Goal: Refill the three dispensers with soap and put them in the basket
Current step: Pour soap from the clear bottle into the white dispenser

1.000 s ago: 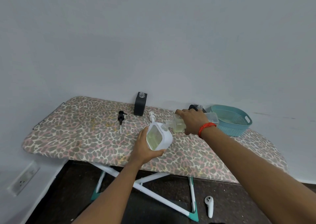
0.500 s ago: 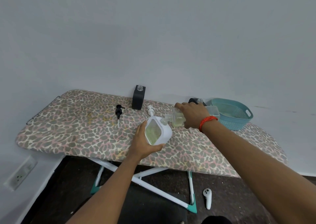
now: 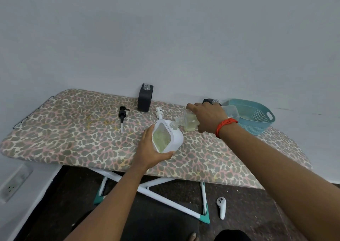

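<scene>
the left hand (image 3: 149, 153) grips the white dispenser (image 3: 168, 137) above the counter (image 3: 73, 130), tilted, its mouth facing right. the right hand (image 3: 207, 117) clasps the clear soap bottle (image 3: 191, 121), long axis near level, neck pointing left into that mouth. no readable labels.

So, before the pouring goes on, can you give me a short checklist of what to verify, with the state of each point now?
1. Left hand holds the white dispenser firmly: ok, wrapped around its lower side.
2. Right hand grips the clear refill bottle: ok, tilted mouth-down.
3. Bottle mouth meets the dispenser opening: ok, they look lined up.
4. Soap level in the white dispenser: cannot tell exactly; yellowish liquid shows in its window.
5. Black dispenser ready for its refill: ok, uncapped; black pump lies apart.
6. Basket free to receive: cannot tell, interior partly hidden.
</scene>
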